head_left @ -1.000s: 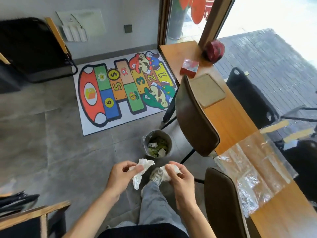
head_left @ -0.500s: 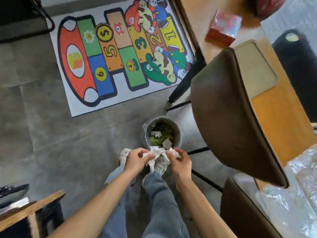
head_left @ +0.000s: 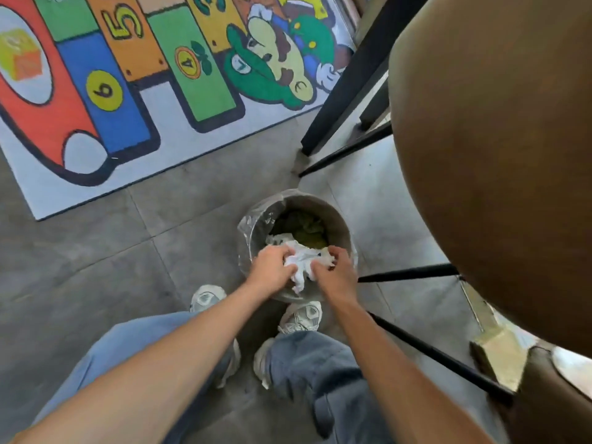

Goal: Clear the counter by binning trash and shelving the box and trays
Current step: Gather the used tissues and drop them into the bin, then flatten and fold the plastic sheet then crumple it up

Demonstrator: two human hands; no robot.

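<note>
Grey floor tiles carry a small bin [head_left: 333, 219] directly beneath your left hand [head_left: 272, 269] and right hand [head_left: 336, 274], both pinching one crumpled white tissue wad [head_left: 302, 262] over its mouth. You're at the binning step; next, loosen every finger so it drops inside

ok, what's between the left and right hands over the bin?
Head view: only the crumpled white tissue, gripped by the left hand and right hand above the bin.
</note>
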